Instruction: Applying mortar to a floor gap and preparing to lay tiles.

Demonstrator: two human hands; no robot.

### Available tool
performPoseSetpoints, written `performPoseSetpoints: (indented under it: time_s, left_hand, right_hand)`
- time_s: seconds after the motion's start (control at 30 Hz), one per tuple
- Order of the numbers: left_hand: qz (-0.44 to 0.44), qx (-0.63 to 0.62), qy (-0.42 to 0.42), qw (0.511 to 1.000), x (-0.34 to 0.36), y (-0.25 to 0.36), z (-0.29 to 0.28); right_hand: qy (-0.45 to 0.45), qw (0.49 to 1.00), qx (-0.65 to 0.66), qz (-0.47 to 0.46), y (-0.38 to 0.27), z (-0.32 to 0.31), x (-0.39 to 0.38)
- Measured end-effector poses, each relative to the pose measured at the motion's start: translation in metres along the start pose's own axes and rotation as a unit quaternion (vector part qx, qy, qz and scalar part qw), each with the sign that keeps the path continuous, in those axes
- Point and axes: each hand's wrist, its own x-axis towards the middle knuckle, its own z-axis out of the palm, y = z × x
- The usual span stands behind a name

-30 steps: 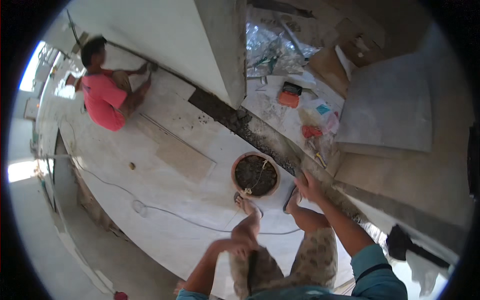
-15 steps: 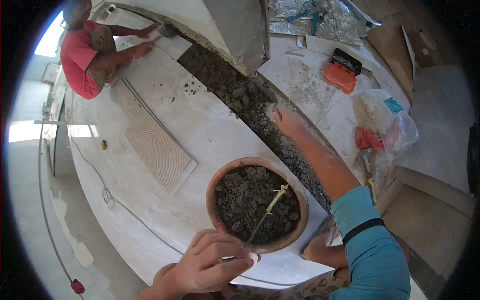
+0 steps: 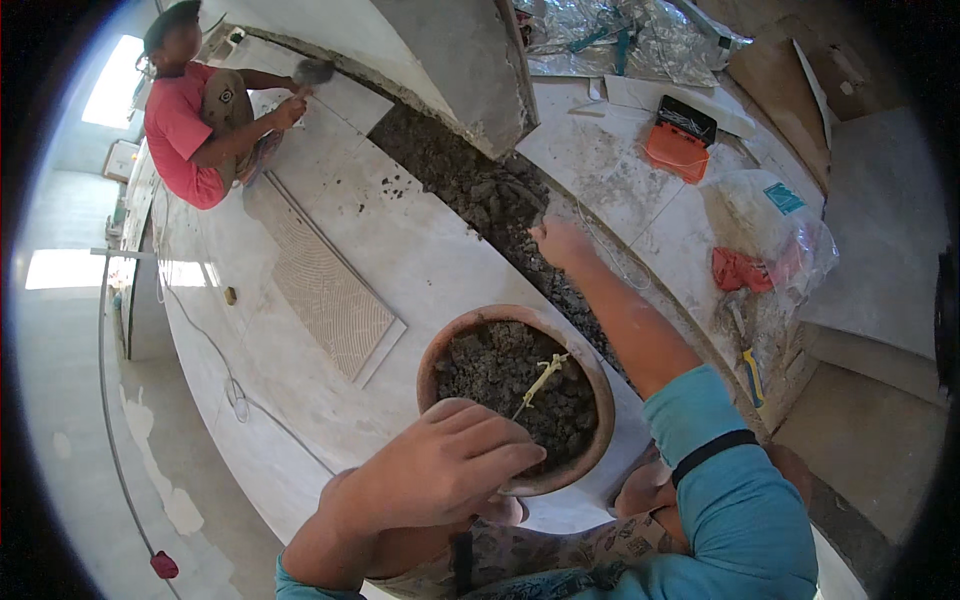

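A round clay basin (image 3: 600, 440) filled with dark, lumpy mortar (image 3: 490, 365) stands on the pale tiles in front of me. Over its near left rim hovers my left hand (image 3: 450, 465), closed on a thin dark rod with yellow string (image 3: 541, 384) tied around it. The hand hides the rod's lower end. My right hand (image 3: 563, 243) reaches forward over the mortar-filled strip and is closed on what looks like a trowel (image 3: 522, 192). Its grey blade lies against the dark mortar (image 3: 490, 205), and the handle is mostly hidden by my fingers.
A co-worker (image 3: 190, 125) in red crouches at the far left, holding a mallet (image 3: 313, 72). A tile with ridged adhesive (image 3: 335, 295) lies left of the basin. At right are an orange case (image 3: 677, 150), a plastic bag (image 3: 765, 225) and a hammer (image 3: 750, 370). A cable (image 3: 200, 330) crosses the left side.
My left hand has moved up and right over the basin's rim, covering part of the mortar. My right hand has shifted slightly nearer and left. The co-worker's mallet has lifted off the tile.
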Motion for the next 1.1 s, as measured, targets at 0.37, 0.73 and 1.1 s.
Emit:
performPoseSetpoints:
  time_s: [0.37,0.73,1.1]
  left_hand:
    - [-0.04,0.013,0.011,0.999,-0.015,-0.018,-0.007]
    - [-0.051,0.011,-0.034,0.998,-0.018,-0.013,-0.013]
    - [-0.049,-0.029,-0.037,0.998,-0.022,-0.016,-0.007]
  right_hand:
    - [0.02,0.996,0.081,-0.006,-0.057,0.013,0.01]
    - [-0.1,0.995,-0.003,-0.011,-0.056,0.01,0.019]
    - [-0.082,0.996,0.041,-0.013,-0.042,0.029,0.003]
